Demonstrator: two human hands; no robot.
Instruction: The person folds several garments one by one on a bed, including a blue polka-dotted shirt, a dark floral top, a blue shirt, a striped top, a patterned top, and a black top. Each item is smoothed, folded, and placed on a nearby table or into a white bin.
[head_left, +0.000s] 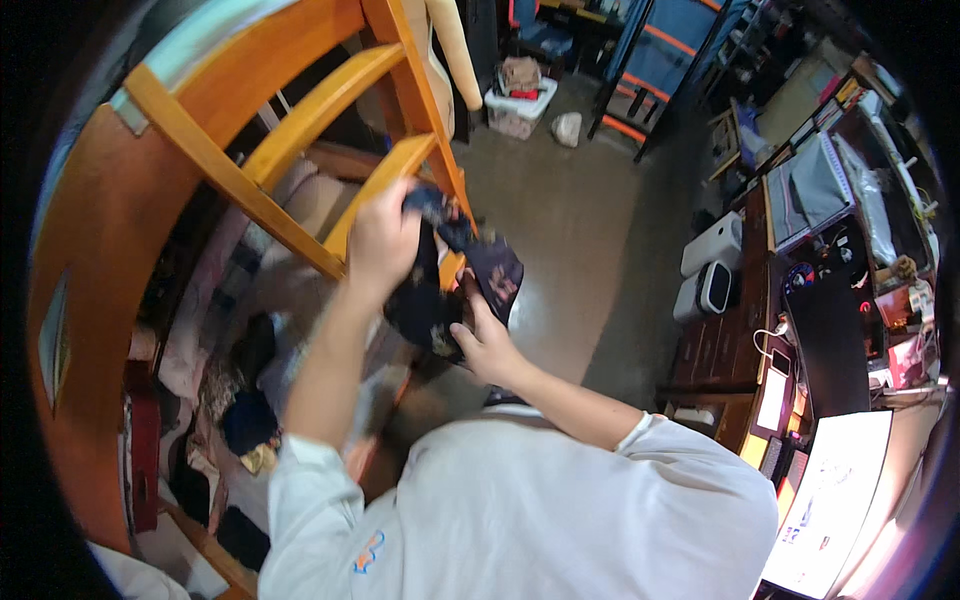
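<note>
A dark fabric piece with a small flower-like print (499, 271) hangs in front of my chest, bunched and partly folded. My left hand (384, 234) grips its upper edge, with the fingers wrapped over the cloth. Lower and to the right, my right hand (486, 330) has the cloth between thumb and fingers, and some of those fingers are hidden in the folds. I cannot tell which kind of garment or cloth it is. Just behind the cloth and left hand is the lower rung (401, 161) of a wooden bunk-bed ladder.
The wooden bunk bed (82, 315) fills the left side, with clothes (251, 424) heaped on its lower bunk. A dress form (442, 67) and a lidded plastic box (521, 105) stand ahead. On the right are a dark drawer cabinet (716, 349) and a lit monitor (832, 502).
</note>
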